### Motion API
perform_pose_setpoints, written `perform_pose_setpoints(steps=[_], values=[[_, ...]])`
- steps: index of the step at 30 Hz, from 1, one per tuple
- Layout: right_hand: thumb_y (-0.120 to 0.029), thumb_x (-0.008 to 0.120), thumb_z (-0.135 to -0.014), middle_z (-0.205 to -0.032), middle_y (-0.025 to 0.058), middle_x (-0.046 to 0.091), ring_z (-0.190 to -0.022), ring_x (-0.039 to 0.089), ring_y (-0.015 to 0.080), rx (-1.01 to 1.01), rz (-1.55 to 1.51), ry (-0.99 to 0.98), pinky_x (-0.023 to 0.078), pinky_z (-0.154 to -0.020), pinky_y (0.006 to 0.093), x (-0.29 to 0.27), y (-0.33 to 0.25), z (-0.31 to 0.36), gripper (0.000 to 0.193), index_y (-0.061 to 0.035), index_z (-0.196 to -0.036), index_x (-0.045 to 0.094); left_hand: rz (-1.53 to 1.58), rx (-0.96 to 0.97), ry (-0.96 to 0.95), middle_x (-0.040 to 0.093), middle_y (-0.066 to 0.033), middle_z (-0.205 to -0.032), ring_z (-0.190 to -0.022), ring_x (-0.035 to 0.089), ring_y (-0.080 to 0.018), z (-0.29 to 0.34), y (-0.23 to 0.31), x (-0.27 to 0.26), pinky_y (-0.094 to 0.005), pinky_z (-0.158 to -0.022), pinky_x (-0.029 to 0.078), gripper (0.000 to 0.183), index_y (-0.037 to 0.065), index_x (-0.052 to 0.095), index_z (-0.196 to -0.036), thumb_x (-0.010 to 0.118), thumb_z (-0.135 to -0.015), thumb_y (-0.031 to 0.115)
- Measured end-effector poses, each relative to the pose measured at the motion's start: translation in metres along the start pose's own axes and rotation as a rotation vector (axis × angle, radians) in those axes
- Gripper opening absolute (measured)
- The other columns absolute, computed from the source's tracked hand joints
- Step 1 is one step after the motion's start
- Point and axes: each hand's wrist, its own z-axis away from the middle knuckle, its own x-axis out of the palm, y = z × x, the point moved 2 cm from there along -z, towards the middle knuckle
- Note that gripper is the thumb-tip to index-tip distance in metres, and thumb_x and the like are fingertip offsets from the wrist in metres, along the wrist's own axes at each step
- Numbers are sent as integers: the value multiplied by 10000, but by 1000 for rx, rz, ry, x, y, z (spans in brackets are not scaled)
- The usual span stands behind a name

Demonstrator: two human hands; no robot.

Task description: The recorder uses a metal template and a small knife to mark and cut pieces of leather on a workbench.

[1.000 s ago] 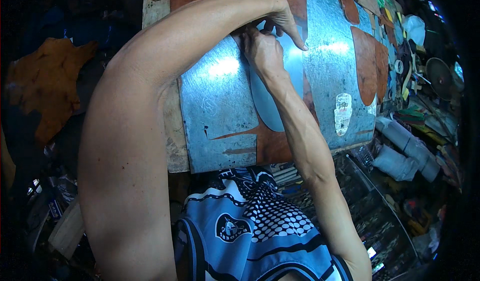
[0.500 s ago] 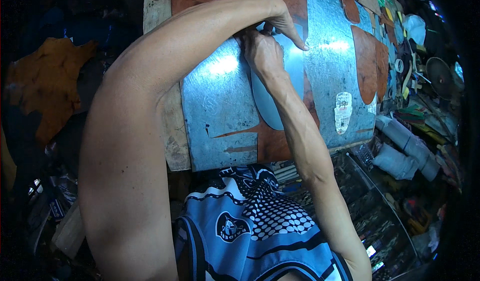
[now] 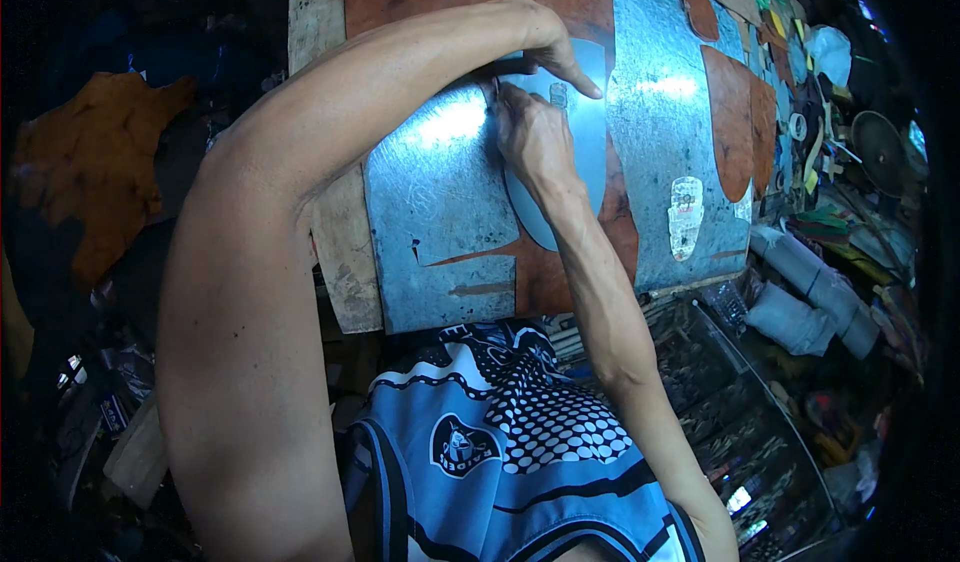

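A smooth grey template (image 3: 583,147) with rounded ends lies on a reddish-brown leather sheet (image 3: 620,217). Bent over its far end is my left hand (image 3: 548,44), its thumb stretched out onto the template and its other fingers mostly hidden behind the wrist and in shadow. My right hand (image 3: 538,137) is closed in a fist at the template's left edge. Whatever it grips is hidden by the fingers. Left of the hands, the shiny blue-grey sheet surface (image 3: 440,192) borders the leather.
Cut brown leather pieces (image 3: 730,122) lie on the right of the table beside a pale printed sole-shaped piece (image 3: 686,219). A large brown hide (image 3: 95,157) is off to the left. Wrapped rolls (image 3: 815,282) and clutter crowd the right side.
My right hand has slid a little toward me along the template's left edge. My left hand has shifted slightly nearer too, and more of the template's far end shows.
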Motion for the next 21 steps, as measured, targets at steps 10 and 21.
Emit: perform_pose_setpoints(steps=[10,21], values=[[-112,595,-886,-977,268,659,-873,644,438,20,-74,0,520,-784,456,1,7,59,274,37,-1111,645,-466,94,512,544,-254,-1193,-1003,625,-415,4,-24,57,-474,-814,543,529,79,603,-1169,804,-712,256],[-109,576,-890,-1006,265,660,-867,657,423,45,-117,-30,538,-764,458,-10,10,111,278,29,-1121,646,-483,30,584,512,-221,-1279,-1104,584,-389,0,-28,72,-483,-931,505,516,110,565,-1237,761,-773,222]])
